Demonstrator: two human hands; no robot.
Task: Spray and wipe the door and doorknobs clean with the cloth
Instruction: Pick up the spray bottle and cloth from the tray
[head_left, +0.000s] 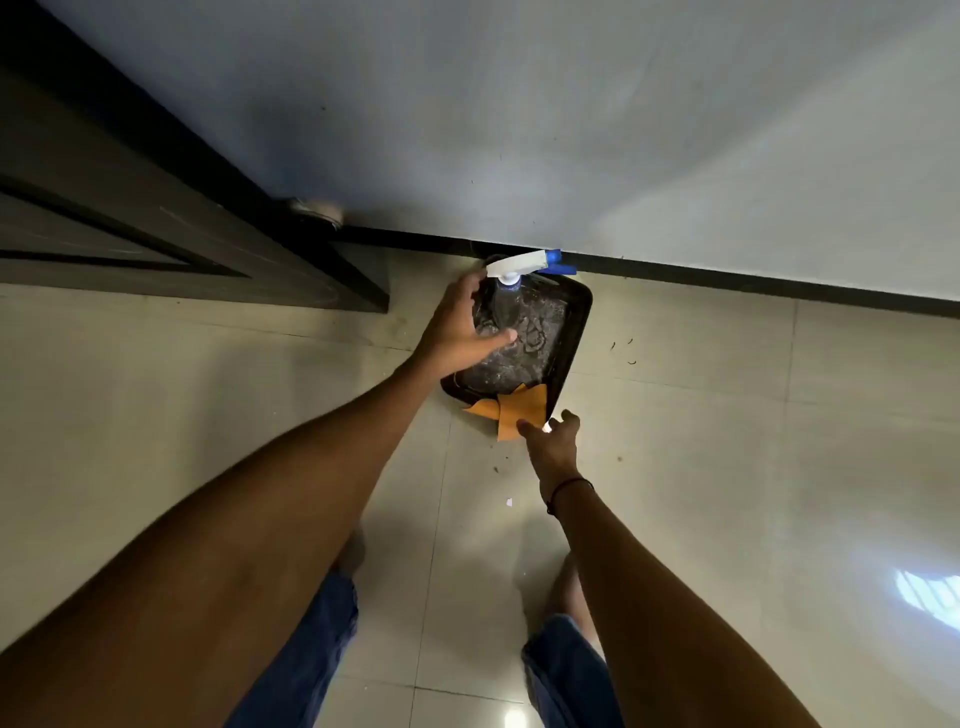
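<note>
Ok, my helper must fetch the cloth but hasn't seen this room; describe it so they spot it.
Find the black tray on the tiled floor against the white wall. The flat orange cloth drapes over its near edge, opposite the clear spray bottle.

Orange cloth (511, 413) — black tray (574, 332) — blue-tipped white sprayer (524, 263).

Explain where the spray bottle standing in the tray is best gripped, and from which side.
Grip the spray bottle round its clear body below the white trigger head, coming from its left, where the left hand already reaches. It stands upright, with its nozzle pointing right.
</note>
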